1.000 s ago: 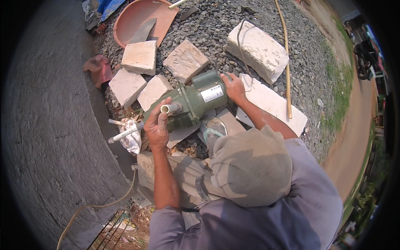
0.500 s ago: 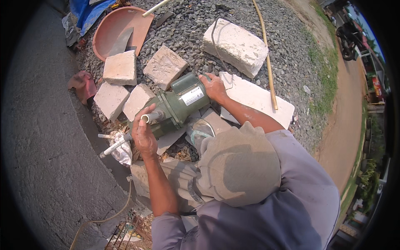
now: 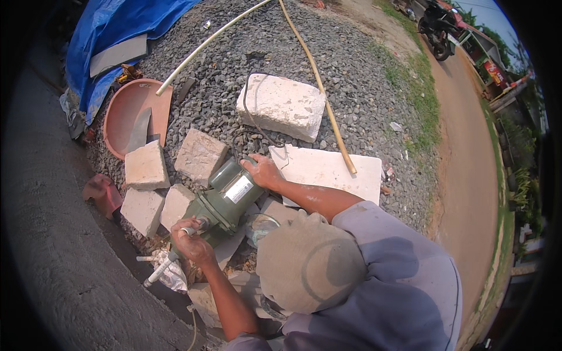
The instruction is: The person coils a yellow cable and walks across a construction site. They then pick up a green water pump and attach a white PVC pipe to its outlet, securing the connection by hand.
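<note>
A green electric water pump (image 3: 217,208) with a pale label lies tilted among rough blocks. My right hand (image 3: 263,172) is closed over the far end of its motor. At the near end, my left hand (image 3: 193,244) wraps round a short white pipe stub (image 3: 188,231) on the pump's top. Below that hand, a longer white pipe (image 3: 158,274) runs out from the pump toward the grey wall. Crumpled silvery wrapping (image 3: 174,278) lies beside this pipe. A beige cloth hat (image 3: 310,263) between my arms hides part of the ground near the pump.
Pale blocks (image 3: 281,105) and a white slab (image 3: 333,169) rest on gravel, with a yellowish pole (image 3: 319,82) across the slab. A broken orange basin (image 3: 120,123) stands near a blue tarp (image 3: 111,35). A grey wall (image 3: 58,234) borders the left; a motorbike (image 3: 436,29) is far right.
My left hand has gone from resting beside the pipe stub with fingers raised to closing round it. My right hand stays on the motor. The whole view has shifted, showing more tarp.
</note>
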A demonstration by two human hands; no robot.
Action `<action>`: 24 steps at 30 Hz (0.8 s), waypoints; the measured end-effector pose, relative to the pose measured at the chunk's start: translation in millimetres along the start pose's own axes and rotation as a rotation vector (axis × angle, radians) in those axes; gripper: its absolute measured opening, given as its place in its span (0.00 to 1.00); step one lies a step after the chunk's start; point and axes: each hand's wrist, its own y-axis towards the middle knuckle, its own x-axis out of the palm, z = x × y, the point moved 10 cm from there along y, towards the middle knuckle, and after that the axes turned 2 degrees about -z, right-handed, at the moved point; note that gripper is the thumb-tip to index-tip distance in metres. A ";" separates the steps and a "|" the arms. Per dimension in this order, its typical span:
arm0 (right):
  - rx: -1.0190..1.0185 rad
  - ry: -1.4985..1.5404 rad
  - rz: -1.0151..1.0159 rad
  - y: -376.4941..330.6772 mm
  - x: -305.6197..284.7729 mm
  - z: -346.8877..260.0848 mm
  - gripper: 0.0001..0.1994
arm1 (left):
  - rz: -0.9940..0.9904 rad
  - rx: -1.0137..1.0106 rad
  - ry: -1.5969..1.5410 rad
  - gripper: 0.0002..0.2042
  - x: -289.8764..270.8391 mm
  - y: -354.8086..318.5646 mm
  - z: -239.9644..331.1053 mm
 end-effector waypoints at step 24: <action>0.002 -0.018 -0.011 -0.3 1.9 1.5 0.33 | 0.033 -0.144 0.013 0.15 1.0 2.2 -4.9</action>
